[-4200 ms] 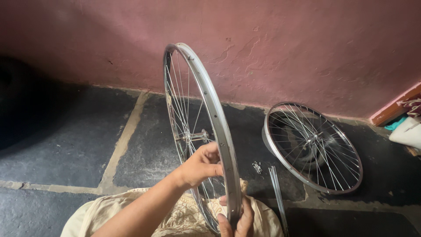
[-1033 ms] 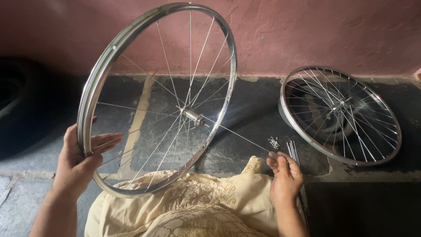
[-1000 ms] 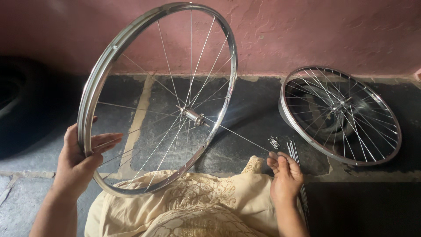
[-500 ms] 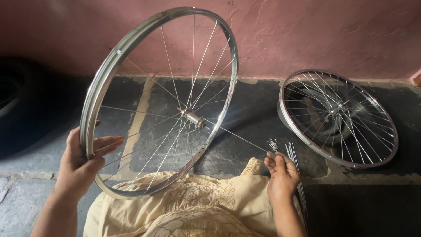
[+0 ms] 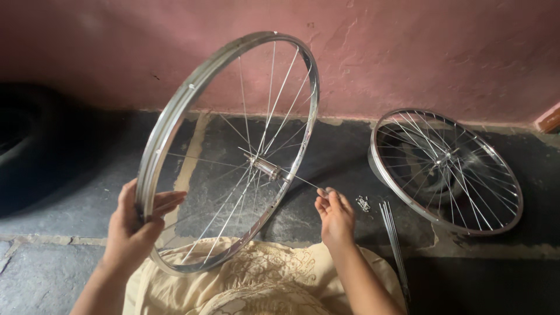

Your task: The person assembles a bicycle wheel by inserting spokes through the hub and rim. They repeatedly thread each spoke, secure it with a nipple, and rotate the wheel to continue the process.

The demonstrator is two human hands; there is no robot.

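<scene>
The spoked wheel (image 5: pixel 233 151) stood almost upright in front of the person, its lower edge resting on the cream cloth (image 5: pixel 256 283) over the lap and its top leaning away toward the pink wall (image 5: pixel 408 52). The left hand (image 5: pixel 137 227) was closed around the rim at the lower left side, with the thumb on the outer face and the fingers showing through on the inner side. The hub (image 5: pixel 265 166) sat in the middle of the wheel, and from it 1 loose spoke (image 5: pixel 303 181) ran out to the right and a little downward, so its long axis pointed straight to the right hand (image 5: pixel 333 216). That hand was raised just beside the rim's right edge, the fingertips (image 5: pixel 326 192) pinched together at the free end of this spoke; whether they really gripped it or only touched it, I could not tell. So the right hand was the nearer one to the spoke, while the left only steadied the wheel. On the dark stone floor (image 5: pixel 58 280), just to the right of the right hand, lay a small heap of nipples (image 5: pixel 364 203) and a bundle of spare spokes (image 5: pixel 394 239). A second wheel (image 5: pixel 446 169) lay further right, near the wall.
</scene>
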